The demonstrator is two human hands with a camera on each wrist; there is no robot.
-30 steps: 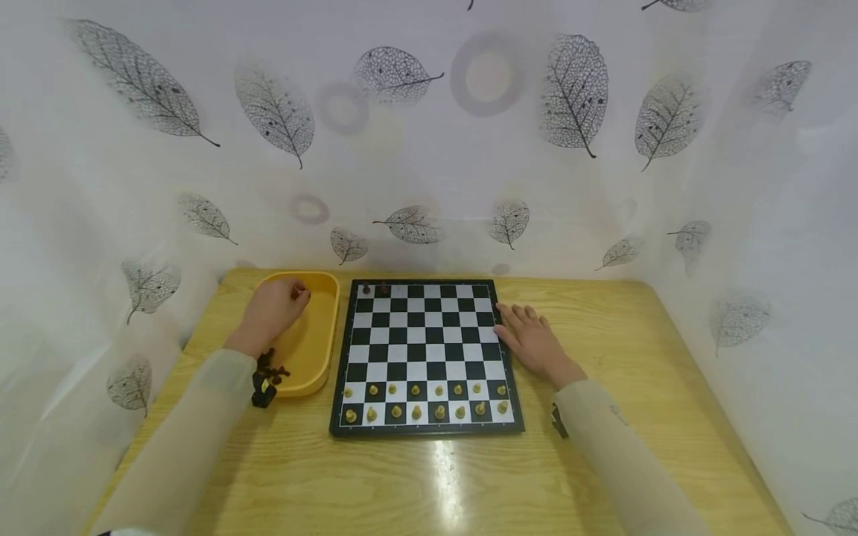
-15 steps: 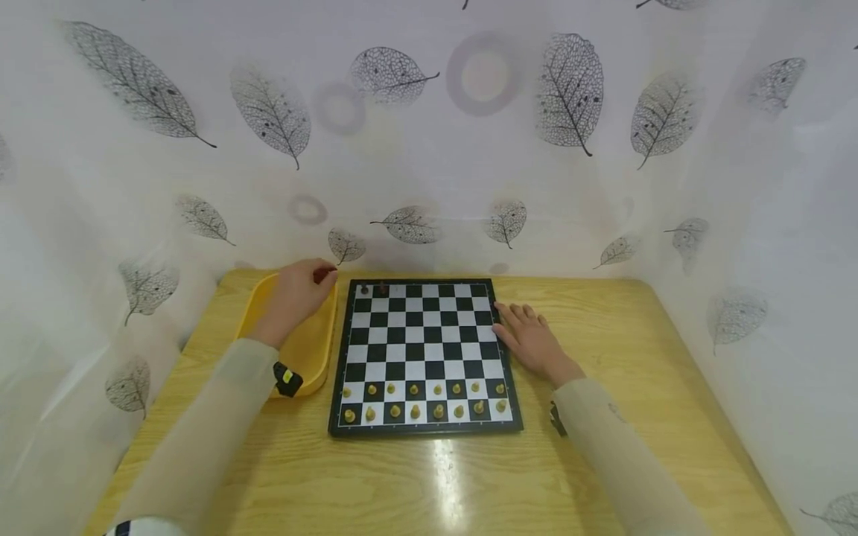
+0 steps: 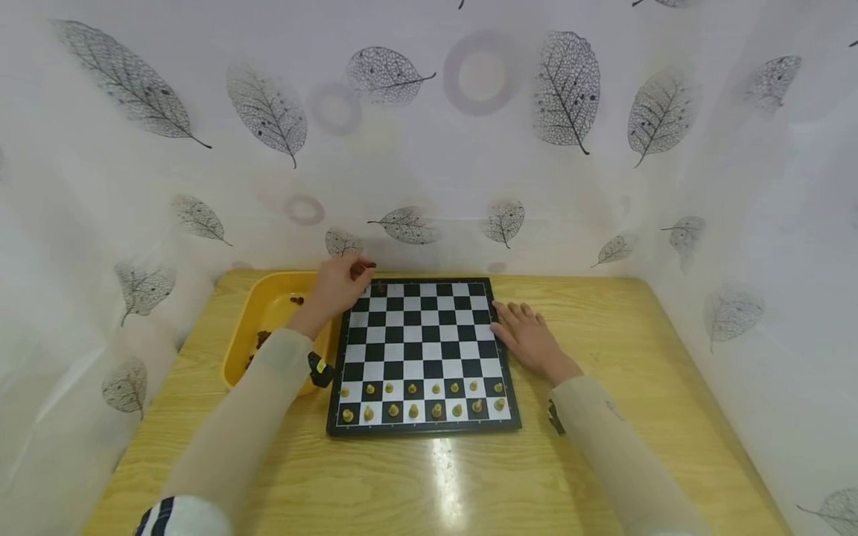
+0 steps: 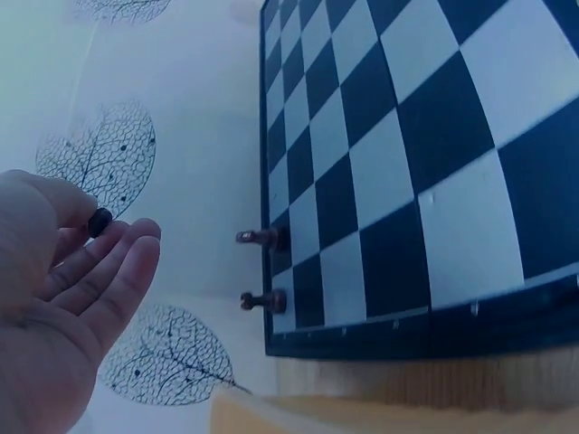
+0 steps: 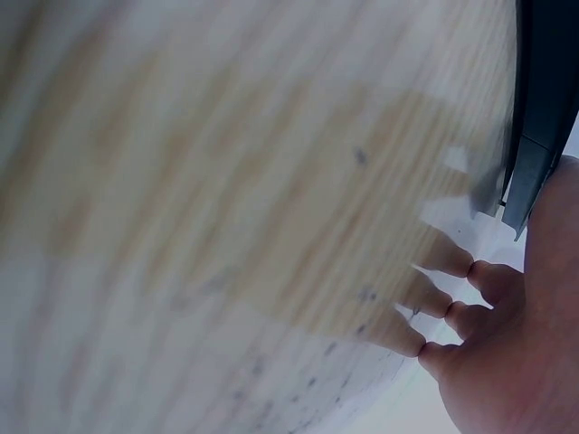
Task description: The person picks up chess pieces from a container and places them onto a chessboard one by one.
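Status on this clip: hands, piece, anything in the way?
Left hand pinches dark piece, off the board, near its far left corner. Right hand at board's right edge. Two standing pieces close by; nothing else seen in the way.

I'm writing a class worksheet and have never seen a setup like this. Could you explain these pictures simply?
There is no machine, only a person's left hand and right hand, both bare. The wide picture comes from a camera worn on the head, looking down; the two smaller ones come from wrist cameras.

On the wooden table are a chessboard and, left of it, a yellow tray containing some dark pieces. Two rows of yellowish pieces stand along the board's near side; two dark chessmen stand at its far left corner.

The left hand pinches a small dark piece; the right rests at the board's right edge, holding nothing.
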